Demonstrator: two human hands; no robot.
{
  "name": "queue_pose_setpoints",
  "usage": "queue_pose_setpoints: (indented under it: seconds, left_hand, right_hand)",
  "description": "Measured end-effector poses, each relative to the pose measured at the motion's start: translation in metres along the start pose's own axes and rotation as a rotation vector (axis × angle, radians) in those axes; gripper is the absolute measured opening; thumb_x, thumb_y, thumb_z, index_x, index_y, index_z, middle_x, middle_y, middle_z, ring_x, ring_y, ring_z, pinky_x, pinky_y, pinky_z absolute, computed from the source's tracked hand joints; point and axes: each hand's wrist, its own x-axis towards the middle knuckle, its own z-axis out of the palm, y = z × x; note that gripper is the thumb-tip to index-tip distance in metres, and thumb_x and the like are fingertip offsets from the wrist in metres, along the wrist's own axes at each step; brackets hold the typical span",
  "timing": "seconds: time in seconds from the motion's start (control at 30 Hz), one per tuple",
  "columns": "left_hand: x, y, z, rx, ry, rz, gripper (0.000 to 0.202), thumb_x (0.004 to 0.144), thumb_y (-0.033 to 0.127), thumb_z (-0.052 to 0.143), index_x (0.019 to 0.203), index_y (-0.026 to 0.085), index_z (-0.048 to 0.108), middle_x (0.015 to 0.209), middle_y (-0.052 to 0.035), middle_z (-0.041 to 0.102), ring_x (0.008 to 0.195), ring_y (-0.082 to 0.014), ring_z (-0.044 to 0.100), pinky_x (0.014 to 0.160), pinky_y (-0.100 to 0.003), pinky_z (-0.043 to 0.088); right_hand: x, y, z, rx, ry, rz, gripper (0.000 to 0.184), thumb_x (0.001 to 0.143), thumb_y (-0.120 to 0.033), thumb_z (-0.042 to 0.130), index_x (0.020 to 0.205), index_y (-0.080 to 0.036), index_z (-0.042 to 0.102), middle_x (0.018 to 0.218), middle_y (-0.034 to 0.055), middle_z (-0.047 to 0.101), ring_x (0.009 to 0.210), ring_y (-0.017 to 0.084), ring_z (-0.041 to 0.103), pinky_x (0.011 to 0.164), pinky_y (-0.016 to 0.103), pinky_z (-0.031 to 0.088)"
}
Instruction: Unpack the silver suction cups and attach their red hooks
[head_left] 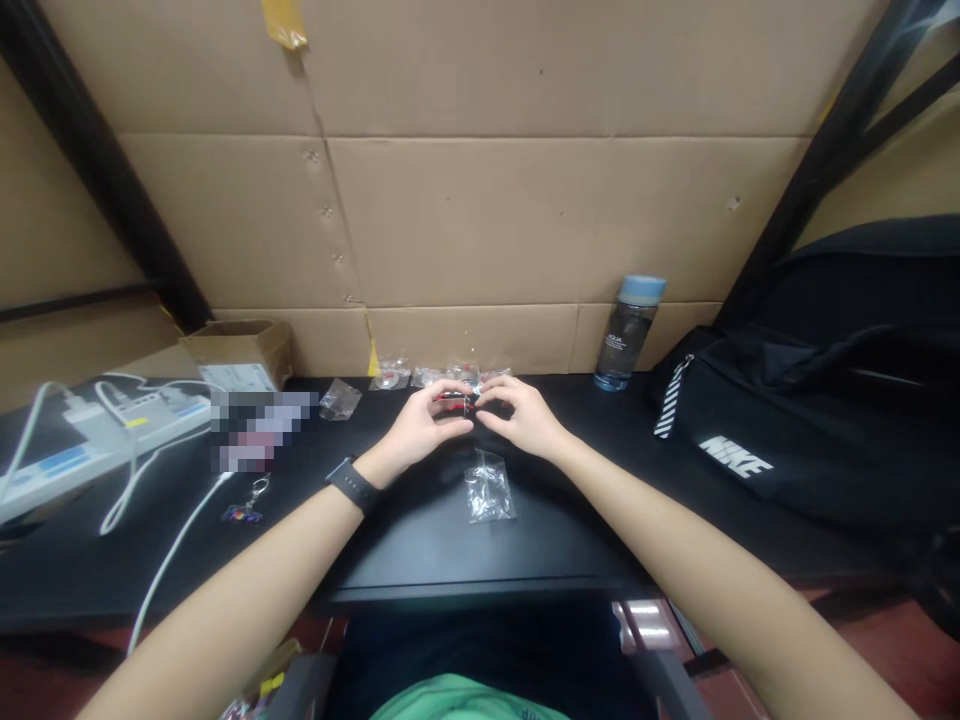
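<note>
The left hand (pixel 420 425), with a black band (pixel 354 486) at the wrist, has its fingers and thumb curved narrowly about a small red item (pixel 454 407), type not discernible. The item is located between both hands, above the far half of the matte black tabletop (pixel 420 555). The right hand (pixel 525 415) is positioned opposite, fingers and thumb bent, tips next to the item; from where I stand, I cannot tell whether they grip it. Nearest the hands, toward the person, lies a clear, crinkled plastic bag (pixel 490 490). Behind the hands, clear plastic packets (pixel 390 373) are arranged along the tan cardboard wall (pixel 465 220). Left of these lies a crumpled transparent wrapper (pixel 340 400). At the far right stands a clear bottle (pixel 624 340) with a light-blue cap; beside it, a large black fabric bag (pixel 780 430) marked NIKE. On the left side are an open brown cardboard box (pixel 247 352), a white power strip (pixel 82 445) with cables plugged in, and a multicoloured keyring charm (pixel 242 514).
</note>
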Motion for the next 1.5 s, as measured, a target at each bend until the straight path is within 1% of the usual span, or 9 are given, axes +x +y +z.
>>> queue_pose_setpoints:
  seconds: [0.2,0.3,0.47,0.73,0.93,1.13,1.3,1.37,1.5]
  left_hand:
    - [-0.002,0.001,0.006,-0.007,0.03,0.059,0.035,0.074,0.025,0.083,0.105,0.018,0.068,0.124,-0.0115,0.063,0.119,-0.0272,0.062,0.1,-0.045,0.055]
    - [-0.003,0.003,0.008,-0.004,0.026,0.074,0.03,0.076,0.025,0.081,0.103,0.019,0.069,0.125,-0.0118,0.06,0.12,-0.0271,0.061,0.096,-0.045,0.058]
    - [-0.005,0.01,0.008,0.084,0.026,0.137,0.029,0.078,0.021,0.079,0.105,0.022,0.07,0.125,-0.0116,0.058,0.121,-0.0265,0.059,0.095,-0.045,0.058]
    - [-0.006,0.013,0.009,0.157,0.022,0.164,0.027,0.079,0.018,0.076,0.105,0.022,0.07,0.125,-0.0112,0.059,0.119,-0.0258,0.06,0.092,-0.042,0.06]
    - [-0.006,0.012,0.008,0.186,0.027,0.172,0.028,0.078,0.017,0.076,0.105,0.021,0.069,0.124,-0.0102,0.059,0.116,-0.0253,0.061,0.089,-0.04,0.062]
    - [-0.005,0.014,0.007,0.277,0.031,0.161,0.025,0.078,0.017,0.073,0.101,0.02,0.065,0.12,-0.0097,0.062,0.111,-0.024,0.063,0.085,-0.038,0.061]
    - [-0.004,0.016,0.004,0.465,-0.025,0.219,0.013,0.08,0.017,0.069,0.088,0.019,0.058,0.107,-0.0067,0.065,0.104,-0.0225,0.063,0.094,-0.04,0.053]
    - [-0.004,0.016,0.004,0.546,-0.052,0.224,0.013,0.081,0.018,0.069,0.088,0.02,0.058,0.101,-0.0045,0.065,0.099,-0.0214,0.063,0.094,-0.039,0.05]
    - [-0.005,0.01,0.005,0.619,-0.109,0.142,0.022,0.08,0.021,0.071,0.098,0.021,0.058,0.098,-0.002,0.066,0.088,-0.0197,0.064,0.085,-0.034,0.051]
  right_hand:
    - [-0.001,-0.002,0.005,0.059,0.029,-0.004,0.009,0.084,-0.023,0.072,0.091,-0.025,0.077,0.109,0.0063,0.069,0.103,0.023,0.066,0.081,0.034,0.054]
    - [-0.001,-0.002,0.005,0.051,0.062,-0.021,0.009,0.084,-0.023,0.072,0.091,-0.024,0.077,0.109,0.0063,0.069,0.103,0.023,0.066,0.083,0.035,0.054]
    - [-0.001,-0.004,0.004,0.034,0.094,-0.053,0.015,0.084,-0.024,0.071,0.099,-0.025,0.075,0.109,0.0068,0.067,0.104,0.023,0.065,0.09,0.038,0.054]
    - [-0.001,-0.006,0.002,0.002,0.114,-0.095,0.009,0.084,-0.02,0.069,0.091,-0.024,0.075,0.106,0.0067,0.066,0.103,0.023,0.064,0.094,0.039,0.052]
    - [0.001,-0.002,-0.004,-0.014,0.13,-0.073,0.007,0.078,-0.015,0.07,0.081,-0.021,0.072,0.103,0.0054,0.066,0.098,0.021,0.064,0.09,0.037,0.052]
    - [0.001,-0.001,-0.006,-0.018,0.111,-0.052,0.006,0.077,-0.015,0.07,0.079,-0.021,0.071,0.102,0.0053,0.067,0.097,0.021,0.063,0.084,0.034,0.051]
    - [0.001,-0.002,-0.006,-0.038,0.087,-0.063,0.007,0.078,-0.014,0.07,0.08,-0.021,0.07,0.103,0.0049,0.067,0.095,0.02,0.062,0.084,0.033,0.05]
    - [0.001,-0.001,-0.006,-0.054,0.055,-0.086,0.007,0.079,-0.013,0.069,0.079,-0.021,0.07,0.102,0.0044,0.067,0.096,0.02,0.062,0.087,0.034,0.049]
    - [0.001,0.002,-0.004,-0.09,-0.02,-0.112,0.008,0.078,-0.013,0.07,0.076,-0.021,0.069,0.101,0.0043,0.067,0.098,0.021,0.061,0.09,0.035,0.049]
